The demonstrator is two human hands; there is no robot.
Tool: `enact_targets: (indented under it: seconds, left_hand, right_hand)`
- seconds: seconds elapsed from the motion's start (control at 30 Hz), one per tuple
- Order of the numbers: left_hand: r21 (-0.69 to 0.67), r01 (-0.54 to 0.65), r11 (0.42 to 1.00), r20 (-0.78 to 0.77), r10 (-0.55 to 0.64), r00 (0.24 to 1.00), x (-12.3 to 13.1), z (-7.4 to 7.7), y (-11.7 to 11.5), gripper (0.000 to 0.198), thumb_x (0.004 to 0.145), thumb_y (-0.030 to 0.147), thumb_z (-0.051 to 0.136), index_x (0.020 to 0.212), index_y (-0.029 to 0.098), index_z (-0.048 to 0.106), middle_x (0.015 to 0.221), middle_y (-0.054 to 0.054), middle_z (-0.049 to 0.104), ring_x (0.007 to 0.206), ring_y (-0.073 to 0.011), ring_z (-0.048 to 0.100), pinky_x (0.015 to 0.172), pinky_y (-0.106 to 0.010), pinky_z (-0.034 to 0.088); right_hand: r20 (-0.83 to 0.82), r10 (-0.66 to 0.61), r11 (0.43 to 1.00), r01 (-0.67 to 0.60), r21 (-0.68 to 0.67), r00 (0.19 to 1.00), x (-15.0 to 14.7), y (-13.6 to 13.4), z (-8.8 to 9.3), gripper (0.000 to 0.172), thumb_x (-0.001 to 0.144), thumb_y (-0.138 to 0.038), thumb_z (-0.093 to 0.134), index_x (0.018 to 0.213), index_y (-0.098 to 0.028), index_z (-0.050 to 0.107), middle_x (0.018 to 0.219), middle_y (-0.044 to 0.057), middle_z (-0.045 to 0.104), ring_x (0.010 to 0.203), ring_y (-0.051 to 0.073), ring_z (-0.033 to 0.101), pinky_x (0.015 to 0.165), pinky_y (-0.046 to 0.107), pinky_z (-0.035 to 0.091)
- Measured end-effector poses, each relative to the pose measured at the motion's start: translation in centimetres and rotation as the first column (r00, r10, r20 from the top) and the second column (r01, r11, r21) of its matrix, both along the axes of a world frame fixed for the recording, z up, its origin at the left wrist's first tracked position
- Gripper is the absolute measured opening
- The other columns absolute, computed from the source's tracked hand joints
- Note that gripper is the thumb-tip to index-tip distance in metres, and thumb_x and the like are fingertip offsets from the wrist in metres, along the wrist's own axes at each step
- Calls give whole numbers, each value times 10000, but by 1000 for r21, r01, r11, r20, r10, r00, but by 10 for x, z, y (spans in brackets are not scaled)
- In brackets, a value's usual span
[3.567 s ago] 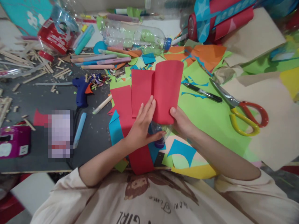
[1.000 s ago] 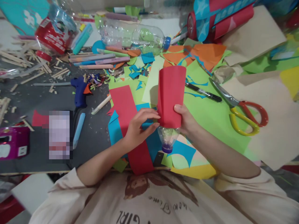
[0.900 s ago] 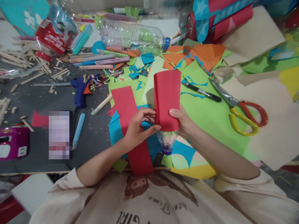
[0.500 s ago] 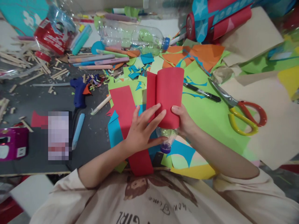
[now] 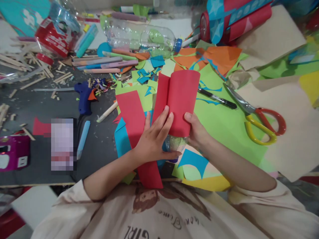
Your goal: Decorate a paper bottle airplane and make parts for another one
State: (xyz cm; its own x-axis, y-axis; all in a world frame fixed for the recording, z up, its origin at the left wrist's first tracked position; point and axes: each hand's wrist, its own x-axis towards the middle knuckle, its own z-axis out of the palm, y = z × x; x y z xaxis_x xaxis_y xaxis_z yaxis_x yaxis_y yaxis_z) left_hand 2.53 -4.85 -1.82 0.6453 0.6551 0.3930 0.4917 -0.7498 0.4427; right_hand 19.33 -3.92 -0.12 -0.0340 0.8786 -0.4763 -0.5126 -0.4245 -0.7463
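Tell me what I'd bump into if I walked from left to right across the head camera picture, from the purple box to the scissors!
Purple box → glue gun → left fingers → red roll → pen → scissors.

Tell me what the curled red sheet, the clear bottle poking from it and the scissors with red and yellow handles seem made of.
The curled red sheet looks like matte paper or thin card: it bends smoothly, without gloss. The clear bottle is probably glossy plastic, being see-through with glints. The scissors have shiny silvery blades, likely metal, and handles that seem plastic, from their solid bright colours.
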Motion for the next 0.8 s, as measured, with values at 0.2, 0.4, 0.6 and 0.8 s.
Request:
enact_targets:
  seconds: [0.2,0.4,0.6,0.8]
  left_hand:
    - [0,18,1000,16,-18,1000,-1,-2,2,1051,891,749,428,1592,91,2,1573,-325,320,1477,-363,371,1235,-582,29]
    - [-35,31,999,48,-29,998,-1,-2,3,1025,900,712,466,1600,138,-14,1595,-297,301,1491,-349,351,1239,-574,61]
    - [-50,27,998,49,-24,999,-1,1,0,1047,885,697,517,1599,134,-3,1593,-299,303,1488,-359,352,1233,-583,100]
    - [-71,4,997,41,-1,999,0,1,-2,1072,861,732,523,1599,149,8,1590,-301,305,1463,-360,395,1222,-595,148]
  right_hand:
    - [27,-8,1000,8,27,1000,-2,-1,0,536,541,-553,852,936,-247,657,1075,48,754,1059,278,693,1006,443,550]
    - [42,-6,1000,5,29,999,-3,-3,-1,538,572,-562,819,979,-247,662,1133,63,745,1149,297,668,1042,466,537]
    - [1,-6,1000,6,5,1000,-2,0,-1,523,526,-542,841,916,-243,663,1112,57,755,1164,304,663,1074,457,517]
    - [6,-5,999,5,45,1000,-3,1,-4,608,523,-668,822,941,-262,650,1155,45,744,1196,288,656,1059,438,530]
